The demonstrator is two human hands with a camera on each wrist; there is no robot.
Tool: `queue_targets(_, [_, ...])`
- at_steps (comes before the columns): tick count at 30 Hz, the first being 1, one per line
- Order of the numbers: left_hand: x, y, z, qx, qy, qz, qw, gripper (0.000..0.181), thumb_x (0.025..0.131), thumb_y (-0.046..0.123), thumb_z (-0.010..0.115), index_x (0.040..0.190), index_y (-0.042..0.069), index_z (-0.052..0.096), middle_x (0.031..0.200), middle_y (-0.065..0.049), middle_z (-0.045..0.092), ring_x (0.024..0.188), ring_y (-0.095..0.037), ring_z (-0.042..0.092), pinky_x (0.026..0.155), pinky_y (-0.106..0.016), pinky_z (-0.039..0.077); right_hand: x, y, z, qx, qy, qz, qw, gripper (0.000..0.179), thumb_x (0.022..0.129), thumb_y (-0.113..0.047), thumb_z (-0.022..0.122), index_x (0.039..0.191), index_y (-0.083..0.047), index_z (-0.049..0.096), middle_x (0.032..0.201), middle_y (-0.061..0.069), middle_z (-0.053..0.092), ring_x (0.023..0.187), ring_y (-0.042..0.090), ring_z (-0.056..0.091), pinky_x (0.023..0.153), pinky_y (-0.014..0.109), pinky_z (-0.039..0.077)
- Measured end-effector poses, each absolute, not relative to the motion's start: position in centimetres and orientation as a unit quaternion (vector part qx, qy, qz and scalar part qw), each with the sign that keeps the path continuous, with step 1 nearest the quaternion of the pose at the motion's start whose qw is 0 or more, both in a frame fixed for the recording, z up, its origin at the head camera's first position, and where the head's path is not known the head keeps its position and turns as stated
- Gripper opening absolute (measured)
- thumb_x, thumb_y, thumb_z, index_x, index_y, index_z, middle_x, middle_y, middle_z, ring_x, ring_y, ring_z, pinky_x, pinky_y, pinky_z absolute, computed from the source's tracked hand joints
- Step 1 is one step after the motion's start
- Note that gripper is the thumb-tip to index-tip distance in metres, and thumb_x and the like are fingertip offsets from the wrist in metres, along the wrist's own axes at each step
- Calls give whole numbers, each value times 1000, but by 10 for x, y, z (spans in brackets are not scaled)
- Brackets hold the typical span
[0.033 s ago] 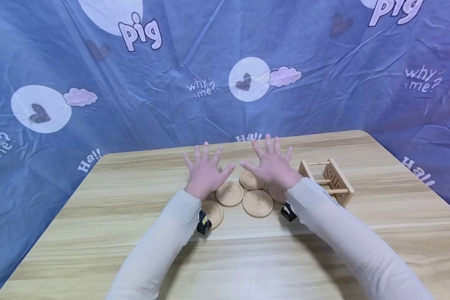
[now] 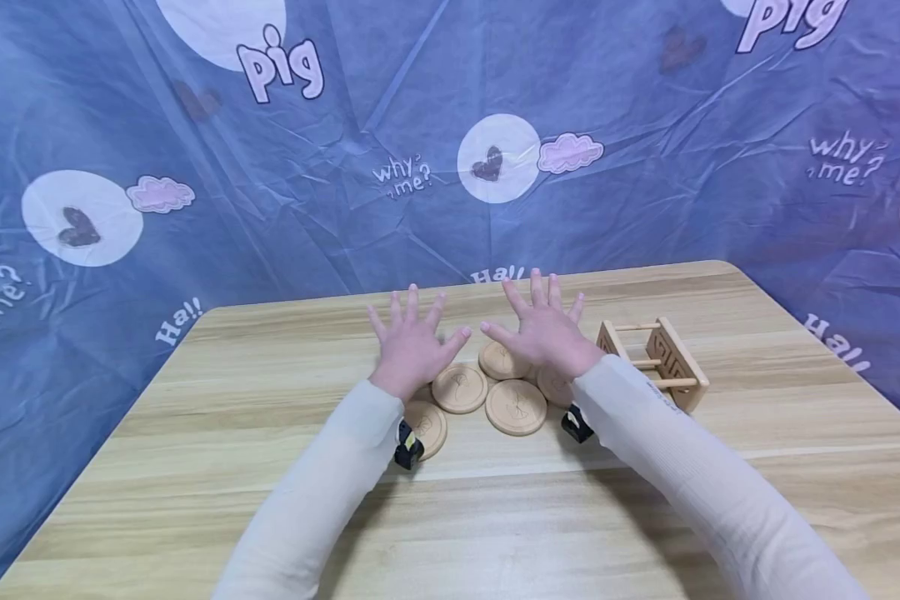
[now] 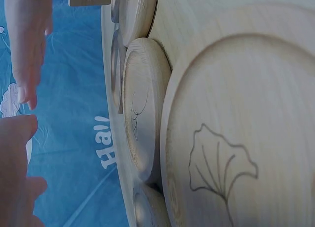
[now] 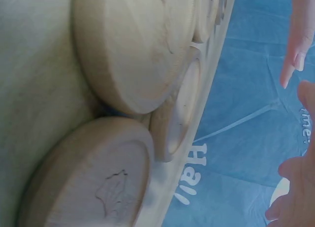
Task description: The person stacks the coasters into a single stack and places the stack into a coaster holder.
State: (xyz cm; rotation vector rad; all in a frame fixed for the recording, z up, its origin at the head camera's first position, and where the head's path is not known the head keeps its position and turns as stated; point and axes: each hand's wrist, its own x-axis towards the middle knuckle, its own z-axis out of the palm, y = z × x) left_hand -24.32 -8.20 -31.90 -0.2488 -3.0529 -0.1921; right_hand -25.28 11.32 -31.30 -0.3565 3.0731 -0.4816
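In the head view my left hand [image 2: 412, 350] and right hand [image 2: 547, 333] reach out above the table with fingers spread and straight, backs up, both holding nothing. The thumbs point at each other with a small gap. Below them lie several round wooden coasters with engraved line drawings: one coaster [image 2: 516, 407] in front, another [image 2: 460, 388] left of it, and one [image 2: 429, 425] partly hidden by the left wrist. A ginkgo-leaf coaster [image 3: 236, 138] fills much of the left wrist view. The right hand partly covers a coaster [image 2: 555, 386] near its wrist.
A wooden rack [image 2: 675, 367] with cut-out side panels and dowel bars stands just right of the right hand. The wood-grain table [image 2: 195, 467] ends at a blue printed cloth [image 2: 420, 225] behind. Each wrist carries a small black device [image 2: 408, 446].
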Motion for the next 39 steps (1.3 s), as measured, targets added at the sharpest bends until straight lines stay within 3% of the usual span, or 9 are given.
queue_targets(7, [-243,-84,-319,-92,-992,-82,38,74,87,71,19,149,31,11,154,-14,-6,138,-42,-9,104,-66,-12,-252,118,-306,-110,983,-150,14,87,84,-73,28,150,-22,1,150,22,-17,134,44,-20,96,69,-19])
queue_targets(14, [-245,-97,-318,-119,-969,-216,24,74,90,65,29,150,26,14,155,-15,-4,141,-33,-5,106,-61,-15,-247,141,-289,-106,976,-187,32,87,87,-67,35,150,-17,1,149,26,-15,135,46,-15,97,69,-15])
queue_targets(25, [-250,-136,-332,-120,-920,-372,17,69,88,45,55,146,20,27,153,-7,21,140,-29,20,112,-50,19,-235,187,-267,-96,968,-226,52,87,89,-65,33,149,-7,9,149,32,-4,134,53,6,102,70,12])
queue_targets(31, [-251,-150,-343,-136,-909,-395,-2,69,84,40,64,143,18,35,149,-6,31,137,-28,27,111,-50,22,-231,206,-268,-97,963,-245,54,86,89,-65,35,147,-4,17,150,30,6,133,52,12,103,68,14])
queue_targets(39, [-251,-161,-354,-175,-911,-371,-48,80,77,35,72,144,17,33,153,-5,22,141,-26,18,113,-51,15,-225,230,-272,-112,962,-246,47,74,92,-55,40,144,-3,28,145,30,27,128,51,27,102,66,22])
